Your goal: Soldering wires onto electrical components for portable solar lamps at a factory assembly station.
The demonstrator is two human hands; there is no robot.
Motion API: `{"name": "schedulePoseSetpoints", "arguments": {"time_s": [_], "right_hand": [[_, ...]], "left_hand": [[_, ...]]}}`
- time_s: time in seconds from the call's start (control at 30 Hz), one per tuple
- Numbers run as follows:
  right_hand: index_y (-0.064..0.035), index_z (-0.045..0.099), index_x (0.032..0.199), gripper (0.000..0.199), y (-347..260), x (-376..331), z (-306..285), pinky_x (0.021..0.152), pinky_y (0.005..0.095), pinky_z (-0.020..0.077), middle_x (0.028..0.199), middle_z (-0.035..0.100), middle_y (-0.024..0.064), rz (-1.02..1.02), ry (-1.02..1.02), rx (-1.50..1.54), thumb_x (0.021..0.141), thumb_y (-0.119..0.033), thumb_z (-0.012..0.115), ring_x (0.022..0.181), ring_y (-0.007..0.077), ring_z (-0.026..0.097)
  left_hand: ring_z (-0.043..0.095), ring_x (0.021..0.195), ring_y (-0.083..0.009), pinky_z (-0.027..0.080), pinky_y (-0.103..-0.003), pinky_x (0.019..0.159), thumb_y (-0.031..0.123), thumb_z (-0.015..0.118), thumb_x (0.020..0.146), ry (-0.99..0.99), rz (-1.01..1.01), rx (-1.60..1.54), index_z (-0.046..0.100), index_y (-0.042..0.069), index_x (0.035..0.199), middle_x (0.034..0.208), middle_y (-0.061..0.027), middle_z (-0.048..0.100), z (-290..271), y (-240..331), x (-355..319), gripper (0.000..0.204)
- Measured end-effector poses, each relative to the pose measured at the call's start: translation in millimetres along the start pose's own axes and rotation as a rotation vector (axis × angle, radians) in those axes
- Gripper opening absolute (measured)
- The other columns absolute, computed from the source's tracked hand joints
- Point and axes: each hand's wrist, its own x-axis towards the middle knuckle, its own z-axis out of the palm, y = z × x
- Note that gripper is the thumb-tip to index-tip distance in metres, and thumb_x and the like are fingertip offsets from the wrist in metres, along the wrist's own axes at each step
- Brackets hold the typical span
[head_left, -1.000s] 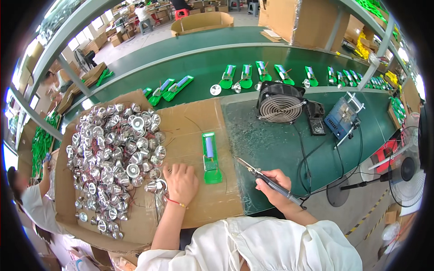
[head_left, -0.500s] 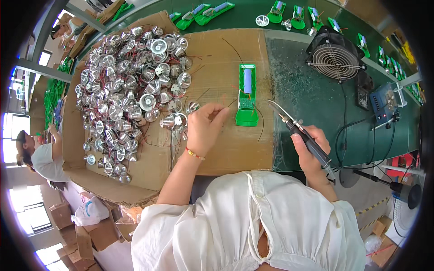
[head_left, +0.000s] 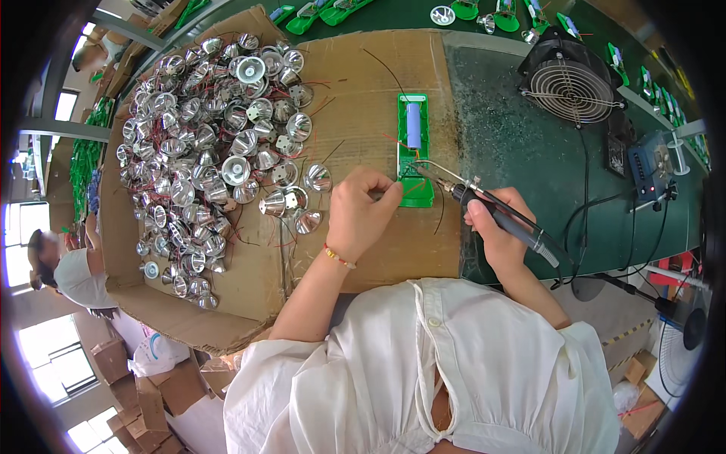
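Green circuit board (head_left: 414, 148) with a blue cylindrical cell lies on the cardboard sheet (head_left: 355, 83), near its right edge where the dark green mat (head_left: 514, 136) begins. Left hand (head_left: 363, 212) rests just left of the board's lower end, fingers curled and pinching a thin red wire against it. Right hand (head_left: 499, 231) wraps closed around a soldering iron (head_left: 484, 204), tip touching the board. Silver reflector cups (head_left: 212, 151) crowd the cardboard's left; bare cardboard lies between them and the board.

Reflector heap (head_left: 219, 151) left; fan (head_left: 571, 87) right
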Motion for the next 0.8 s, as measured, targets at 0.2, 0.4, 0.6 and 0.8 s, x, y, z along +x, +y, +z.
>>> {"name": "schedulePoseSetpoints", "arguments": {"time_s": [0.2, 0.4, 0.6, 0.8], "right_hand": [[0.0015, 0.055, 0.08, 0.017, 4, 3, -2, 0.054, 0.0208, 0.0448, 0.066, 0.062, 0.0064, 0.029, -0.023, 0.017, 0.078, -0.01, 0.067, 0.059, 0.0071, 0.056], [0.0016, 0.055, 0.082, 0.017, 3, 3, -1, 0.053, 0.0214, 0.0456, 0.066, 0.061, 0.0072, 0.059, -0.014, 0.05, 0.079, -0.01, 0.067, 0.057, 0.0083, 0.057], [0.002, 0.054, 0.083, 0.019, 2, 1, -7, 0.051, 0.0218, 0.0465, 0.065, 0.06, 0.0086, 0.051, 0.031, 0.153, 0.08, -0.012, 0.066, 0.057, 0.0102, 0.057], [0.0018, 0.054, 0.083, 0.019, 2, 1, -3, 0.052, 0.0216, 0.0459, 0.066, 0.06, 0.008, 0.043, 0.022, 0.125, 0.08, -0.012, 0.066, 0.058, 0.0096, 0.057]], "left_hand": [[0.058, 0.057, -0.0183, 0.044, -0.028, 0.053, 0.009, 0.064, 0.071, 0.002, -0.036, -0.012, 0.06, -0.001, 0.068, 0.068, -0.0102, 0.059, 2, 0, 2, 0.011], [0.057, 0.056, -0.0182, 0.044, -0.028, 0.052, 0.009, 0.064, 0.071, 0.006, -0.039, -0.026, 0.06, -0.001, 0.067, 0.066, -0.0103, 0.059, 3, -3, 3, 0.012], [0.057, 0.055, -0.018, 0.044, -0.029, 0.053, 0.01, 0.063, 0.071, -0.006, -0.067, -0.031, 0.061, -0.001, 0.066, 0.065, -0.0101, 0.059, 2, 0, 4, 0.013], [0.058, 0.055, -0.0173, 0.044, -0.028, 0.053, 0.011, 0.063, 0.071, -0.029, -0.091, -0.038, 0.061, -0.001, 0.067, 0.065, -0.0099, 0.059, 0, -4, 4, 0.013]]}}
